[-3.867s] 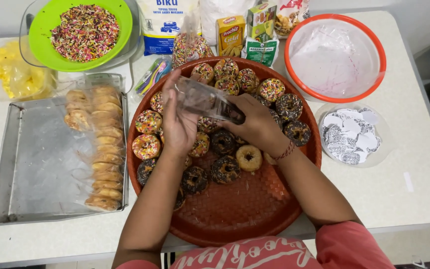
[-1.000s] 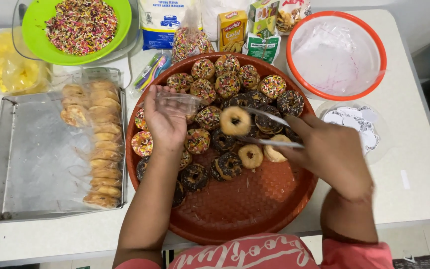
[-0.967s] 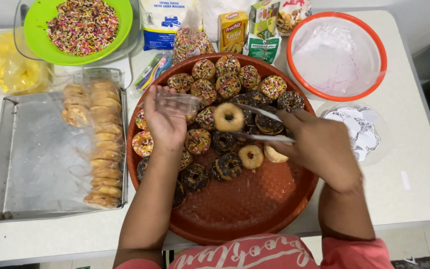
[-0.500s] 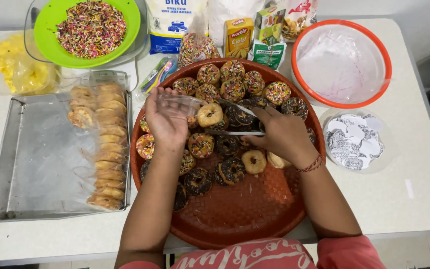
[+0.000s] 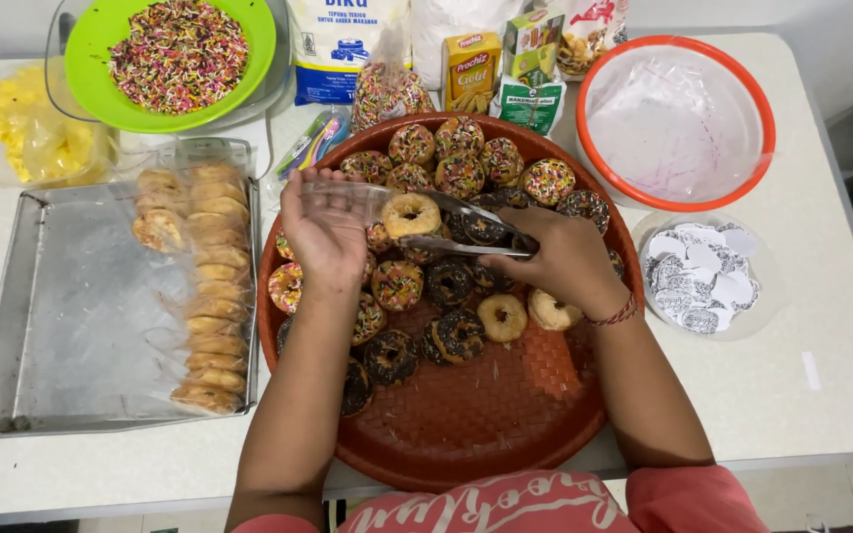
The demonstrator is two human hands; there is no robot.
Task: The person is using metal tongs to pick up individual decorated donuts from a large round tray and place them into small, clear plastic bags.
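Step in hand, as I judge it: bagging a plain donut [image 5: 412, 213]. My right hand [image 5: 563, 259] is closed around metal tongs [image 5: 476, 229], whose arms are pressed together on the donut. My left hand [image 5: 323, 232] pinches a clear plastic bag [image 5: 348, 200] at its mouth, fingers closed on the film. The donut hangs above the far middle of the tray, just right of the bag opening, apparently touching its edge; whether it has entered the bag I cannot tell.

The next move, in my judgement, calls for a wide bag mouth and a level push to the left, so the glaze-free ring does not snag the film.

Containers:
- Round red woven tray [image 5: 505, 424]: sprinkled and chocolate donuts [image 5: 461, 170] across its far and left parts, two more plain rings [image 5: 525, 314] near my right wrist, bare weave on the near side.
- Metal baking tray [image 5: 71, 336], left: a row of uncoated donuts along its right edge, under plastic film.
- Green bowl [image 5: 254, 59], far left: coloured sprinkles.
- Orange-rimmed basin [image 5: 678, 123], far right: lined with clear plastic, otherwise nothing visible.
- Small clear dish [image 5: 708, 276], right: white paper cut-outs.
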